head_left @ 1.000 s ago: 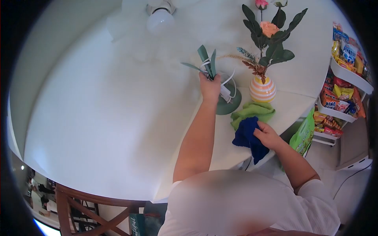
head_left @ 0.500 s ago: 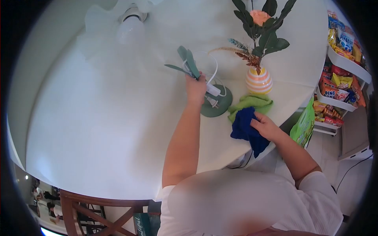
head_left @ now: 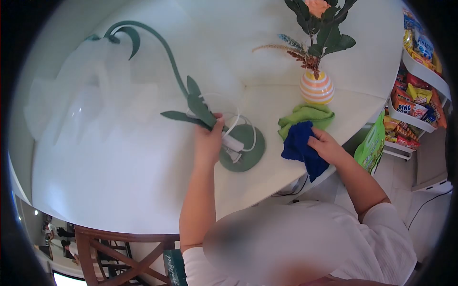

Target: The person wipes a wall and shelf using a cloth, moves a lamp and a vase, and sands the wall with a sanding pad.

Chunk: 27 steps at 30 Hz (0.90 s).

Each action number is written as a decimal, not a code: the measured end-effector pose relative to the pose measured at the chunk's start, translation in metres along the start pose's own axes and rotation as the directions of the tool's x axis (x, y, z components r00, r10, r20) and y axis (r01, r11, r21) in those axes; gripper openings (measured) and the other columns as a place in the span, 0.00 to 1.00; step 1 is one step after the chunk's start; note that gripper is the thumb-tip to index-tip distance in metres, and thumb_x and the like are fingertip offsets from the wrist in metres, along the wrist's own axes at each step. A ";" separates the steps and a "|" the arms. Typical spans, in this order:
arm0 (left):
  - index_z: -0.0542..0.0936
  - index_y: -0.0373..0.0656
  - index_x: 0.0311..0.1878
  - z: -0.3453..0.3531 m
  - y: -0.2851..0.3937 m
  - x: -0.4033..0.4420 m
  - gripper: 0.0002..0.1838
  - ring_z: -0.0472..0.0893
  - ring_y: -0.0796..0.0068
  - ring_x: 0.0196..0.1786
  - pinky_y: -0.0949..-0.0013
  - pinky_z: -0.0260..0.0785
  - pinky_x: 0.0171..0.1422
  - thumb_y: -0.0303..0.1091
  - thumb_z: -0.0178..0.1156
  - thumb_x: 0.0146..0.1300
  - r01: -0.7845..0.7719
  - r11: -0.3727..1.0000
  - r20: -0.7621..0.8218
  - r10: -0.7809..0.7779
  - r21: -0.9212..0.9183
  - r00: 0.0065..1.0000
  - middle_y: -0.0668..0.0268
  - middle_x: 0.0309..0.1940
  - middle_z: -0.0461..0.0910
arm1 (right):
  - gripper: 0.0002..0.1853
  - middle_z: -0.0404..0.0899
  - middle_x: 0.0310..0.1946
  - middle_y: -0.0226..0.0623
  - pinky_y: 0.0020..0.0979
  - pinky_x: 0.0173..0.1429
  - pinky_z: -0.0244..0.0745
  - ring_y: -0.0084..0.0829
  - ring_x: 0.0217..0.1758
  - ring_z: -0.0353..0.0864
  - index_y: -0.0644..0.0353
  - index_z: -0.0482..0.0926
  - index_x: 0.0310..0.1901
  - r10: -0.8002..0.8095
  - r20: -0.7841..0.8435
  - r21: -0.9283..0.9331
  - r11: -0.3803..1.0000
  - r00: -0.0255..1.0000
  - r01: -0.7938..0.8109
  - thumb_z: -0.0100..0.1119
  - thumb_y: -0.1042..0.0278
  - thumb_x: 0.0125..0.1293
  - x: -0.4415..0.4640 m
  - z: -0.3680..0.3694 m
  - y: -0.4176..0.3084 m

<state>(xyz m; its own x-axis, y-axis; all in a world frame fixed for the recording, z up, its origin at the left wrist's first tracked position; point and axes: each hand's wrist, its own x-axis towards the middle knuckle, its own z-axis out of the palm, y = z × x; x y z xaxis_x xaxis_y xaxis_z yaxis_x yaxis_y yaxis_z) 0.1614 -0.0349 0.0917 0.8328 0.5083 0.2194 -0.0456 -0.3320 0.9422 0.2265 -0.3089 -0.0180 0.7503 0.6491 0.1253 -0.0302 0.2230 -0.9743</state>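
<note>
My left hand (head_left: pixel 209 143) is closed round the lower stem of a green flower-shaped table lamp (head_left: pixel 167 52), just under its leaves. The lamp's round base (head_left: pixel 248 159) is over the white tabletop; I cannot tell whether it touches it. A white cord with a plug (head_left: pixel 233 143) is bunched beside the stem. To the far left spreads the pale, see-through petal shade (head_left: pixel 90 90). My right hand (head_left: pixel 327 145) grips a dark blue cloth (head_left: pixel 299 145) near the table's right edge. Behind it lies a crumpled green cloth (head_left: pixel 307 116), partly covered by the blue one.
A striped vase (head_left: pixel 317 89) with flowers and leaves stands at the back right. Right of the table is a tiered rack (head_left: pixel 420 74) of snack packets, with a green bag (head_left: pixel 371 145) below. A wooden chair (head_left: pixel 126 233) is at the front left.
The lamp has moved left and nearer to me in my left hand, its shade swinging left so the curved stem shows. My right hand stays with the blue cloth.
</note>
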 end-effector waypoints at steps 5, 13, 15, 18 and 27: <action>0.75 0.39 0.42 -0.024 -0.006 -0.022 0.09 0.72 0.79 0.37 0.75 0.64 0.42 0.28 0.56 0.59 0.025 0.998 -0.038 -0.027 -0.055 0.999 0.68 0.34 0.74 | 0.16 0.76 0.39 0.28 0.22 0.49 0.68 0.17 0.42 0.71 0.64 0.71 0.51 -0.022 0.023 -0.101 0.995 0.999 0.024 0.48 0.62 0.68 0.002 -0.009 0.014; 0.69 0.35 0.50 -0.028 -0.012 -0.031 0.16 0.72 0.76 0.45 0.72 0.64 0.50 0.24 0.56 0.59 0.027 0.998 -0.013 -0.028 -0.049 1.000 0.63 0.45 0.73 | 0.14 0.75 0.39 0.29 0.23 0.48 0.68 0.17 0.42 0.70 0.64 0.71 0.50 -0.067 0.019 -0.070 0.995 0.998 0.068 0.47 0.66 0.67 -0.004 -0.001 0.002; 0.67 0.34 0.53 -0.026 -0.015 -0.032 0.18 0.72 0.75 0.47 0.71 0.64 0.52 0.24 0.56 0.59 0.003 0.999 -0.015 -0.003 -0.047 1.000 0.62 0.48 0.72 | 0.16 0.75 0.41 0.28 0.24 0.50 0.67 0.18 0.44 0.70 0.64 0.70 0.52 -0.054 0.031 -0.129 0.990 0.998 0.058 0.47 0.65 0.67 -0.003 -0.009 0.010; 0.66 0.36 0.55 -0.024 -0.009 -0.036 0.21 0.71 0.73 0.50 0.70 0.63 0.55 0.26 0.58 0.59 0.001 0.997 -0.041 -0.004 -0.081 0.999 0.63 0.48 0.72 | 0.17 0.74 0.43 0.28 0.24 0.52 0.66 0.18 0.45 0.70 0.64 0.69 0.53 -0.033 0.022 -0.055 0.998 0.999 0.035 0.46 0.63 0.68 -0.005 -0.011 0.018; 0.60 0.39 0.58 -0.027 0.014 -0.089 0.24 0.68 0.67 0.54 0.65 0.60 0.60 0.30 0.55 0.60 -0.337 0.940 -0.433 0.284 -0.050 0.856 0.58 0.52 0.66 | 0.16 0.74 0.40 0.28 0.22 0.45 0.70 0.18 0.40 0.71 0.65 0.68 0.53 -0.013 -0.201 0.317 0.945 0.979 0.078 0.45 0.67 0.67 0.005 0.023 -0.037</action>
<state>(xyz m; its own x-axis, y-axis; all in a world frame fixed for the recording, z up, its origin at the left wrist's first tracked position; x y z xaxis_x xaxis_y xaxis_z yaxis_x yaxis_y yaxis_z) 0.0718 -0.0627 0.0921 0.4610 0.6846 0.5646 -0.3511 -0.4436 0.8246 0.2160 -0.2974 0.0233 0.8683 0.4863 0.0981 -0.1795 0.4922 -0.8518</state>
